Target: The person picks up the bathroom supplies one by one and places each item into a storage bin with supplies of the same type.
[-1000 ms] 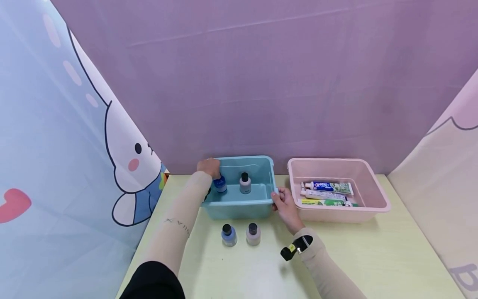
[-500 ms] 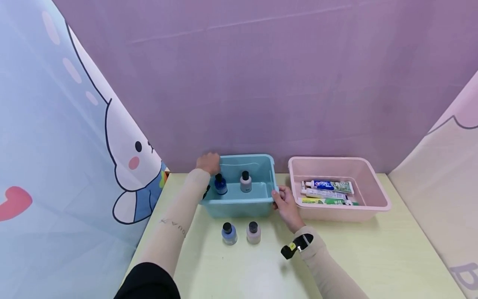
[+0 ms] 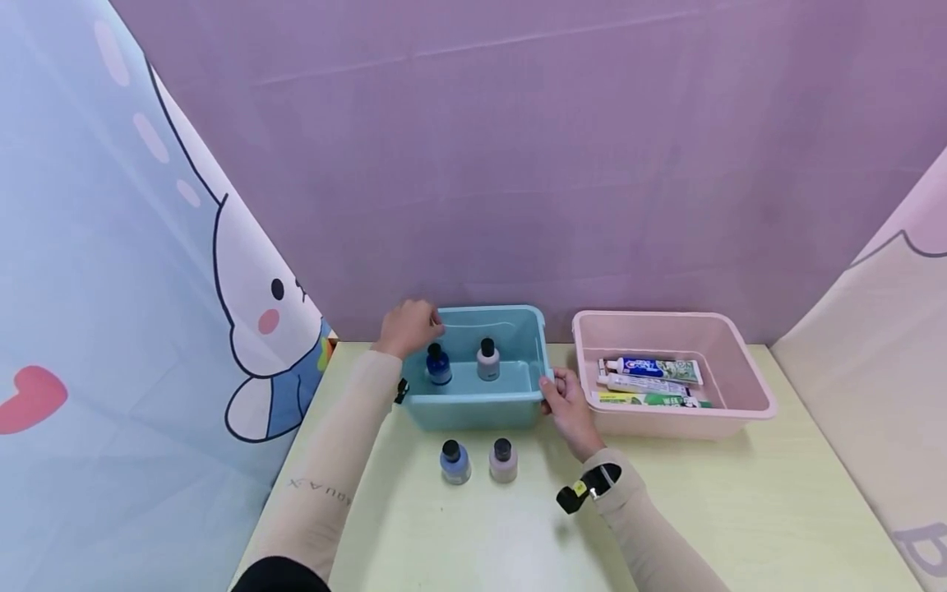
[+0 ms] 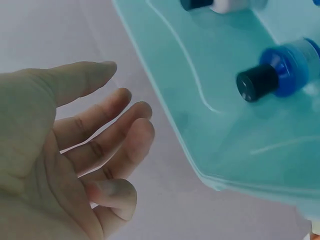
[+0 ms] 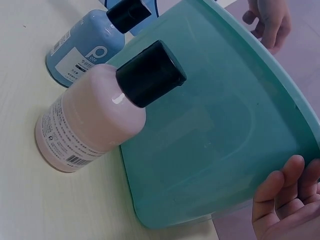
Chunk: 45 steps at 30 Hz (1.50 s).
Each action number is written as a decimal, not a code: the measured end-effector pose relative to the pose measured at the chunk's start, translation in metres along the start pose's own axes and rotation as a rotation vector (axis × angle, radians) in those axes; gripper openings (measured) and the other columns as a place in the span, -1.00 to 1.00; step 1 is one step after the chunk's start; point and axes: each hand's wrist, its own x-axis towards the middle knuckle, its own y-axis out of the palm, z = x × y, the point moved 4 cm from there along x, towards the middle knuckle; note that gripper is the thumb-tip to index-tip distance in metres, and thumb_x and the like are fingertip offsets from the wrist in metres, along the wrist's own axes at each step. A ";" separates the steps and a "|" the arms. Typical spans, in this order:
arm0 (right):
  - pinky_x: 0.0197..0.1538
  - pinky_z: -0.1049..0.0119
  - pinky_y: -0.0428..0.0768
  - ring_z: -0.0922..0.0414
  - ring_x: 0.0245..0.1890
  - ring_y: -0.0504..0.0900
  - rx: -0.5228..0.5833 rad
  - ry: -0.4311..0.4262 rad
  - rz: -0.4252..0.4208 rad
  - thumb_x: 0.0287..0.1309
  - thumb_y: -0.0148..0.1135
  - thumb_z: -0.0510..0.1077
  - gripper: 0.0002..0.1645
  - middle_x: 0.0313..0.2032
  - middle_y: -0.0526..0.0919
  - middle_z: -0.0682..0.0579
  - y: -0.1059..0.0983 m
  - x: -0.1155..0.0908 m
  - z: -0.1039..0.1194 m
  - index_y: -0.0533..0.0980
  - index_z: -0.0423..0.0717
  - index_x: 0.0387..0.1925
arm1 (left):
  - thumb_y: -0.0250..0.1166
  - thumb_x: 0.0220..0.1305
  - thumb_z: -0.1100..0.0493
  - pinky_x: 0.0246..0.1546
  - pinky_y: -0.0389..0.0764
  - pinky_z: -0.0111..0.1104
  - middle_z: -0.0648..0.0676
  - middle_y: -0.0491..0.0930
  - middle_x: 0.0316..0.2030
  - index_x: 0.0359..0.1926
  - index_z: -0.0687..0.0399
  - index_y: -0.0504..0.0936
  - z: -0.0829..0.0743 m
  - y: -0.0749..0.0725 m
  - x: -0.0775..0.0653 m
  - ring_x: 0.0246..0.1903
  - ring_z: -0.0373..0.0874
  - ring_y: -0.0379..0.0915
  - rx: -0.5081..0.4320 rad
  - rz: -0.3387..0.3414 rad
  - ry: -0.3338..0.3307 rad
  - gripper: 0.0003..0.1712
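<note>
Above the back left corner of the teal bin [image 3: 473, 416], my left hand [image 3: 409, 329] is lifted and holds nothing. In the left wrist view, the fingers of my left hand [image 4: 95, 135] are loosely bent, apart from the rim. My right hand [image 3: 571, 418] grips the bin's right front corner, thumb on the rim. Inside the bin, a dark blue bottle with a black cap [image 3: 439, 370] stands at the left, a pale pink bottle [image 3: 487, 367] beside it. A light blue bottle [image 3: 455, 470] and another pale pink bottle [image 3: 504, 469] stand upright before the bin.
To the right of the teal bin is a pink bin [image 3: 673, 423], with several toothpaste tubes [image 3: 654, 385] lying in it. Both stand on a pale wooden table [image 3: 784, 510]. A purple cloth [image 3: 555, 164] hangs directly behind them.
My left hand has let go of the dark blue bottle, which now stands in the teal bin, and has risen up and slightly left. My right hand keeps its grip on the bin.
</note>
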 end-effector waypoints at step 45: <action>-0.05 0.26 0.64 0.07 -0.18 0.54 -0.052 0.015 -0.008 0.58 -0.01 -0.04 -0.53 0.03 0.58 -0.12 0.004 -0.005 -0.006 0.27 -0.16 0.35 | 0.39 0.37 0.10 -0.47 0.46 -0.46 -0.11 0.66 -0.33 -0.20 -0.06 0.72 -0.012 0.057 -0.158 -0.40 -0.28 0.50 -0.488 -0.554 0.068 -0.95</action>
